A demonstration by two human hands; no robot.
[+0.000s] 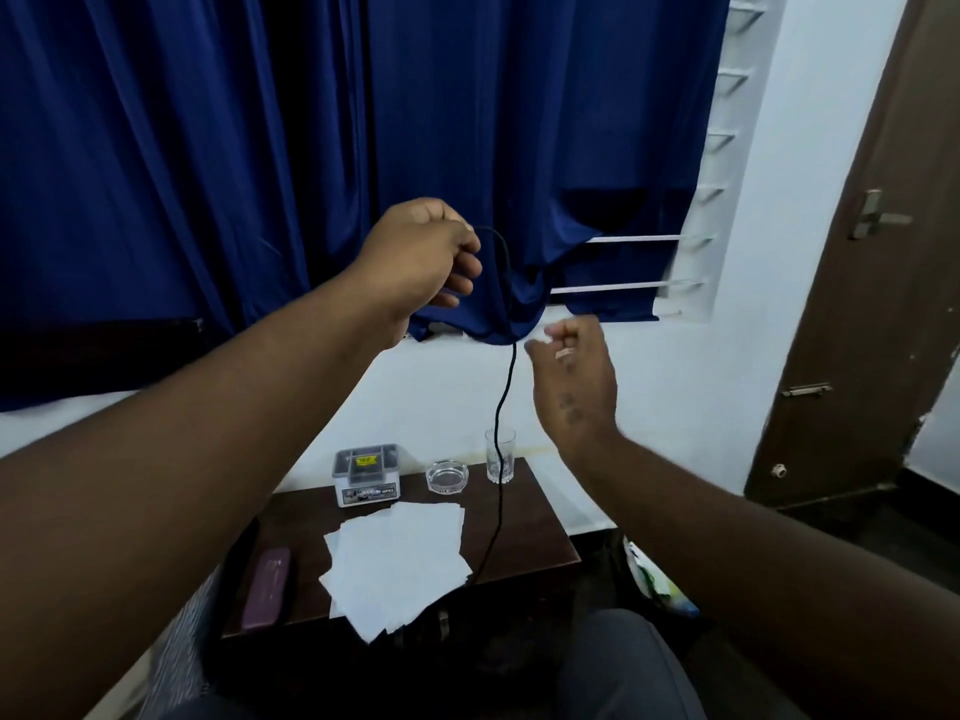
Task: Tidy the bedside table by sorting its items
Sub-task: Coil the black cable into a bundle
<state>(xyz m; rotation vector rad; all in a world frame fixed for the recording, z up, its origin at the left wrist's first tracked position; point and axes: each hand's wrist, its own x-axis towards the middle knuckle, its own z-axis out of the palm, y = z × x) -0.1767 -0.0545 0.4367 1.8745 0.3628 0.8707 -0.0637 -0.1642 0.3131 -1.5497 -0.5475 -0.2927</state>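
My left hand (422,252) is raised high in front of the blue curtain and pinches the top of a thin black cable (503,407). The cable hangs straight down past the drinking glass (500,456) to the front edge of the dark wooden bedside table (540,532). My right hand (574,376) hovers just right of the cable with loosely curled fingers, holding nothing. On the table lie several loose white papers (397,558), a maroon case (266,584), a grey organiser box (368,474) and a glass ashtray (447,477).
A blue curtain (311,148) covers the window behind the table. A brown door (862,324) stands at the right. My knee in grey trousers (623,667) is in front of the table, and a bag (654,579) lies on the floor beside it.
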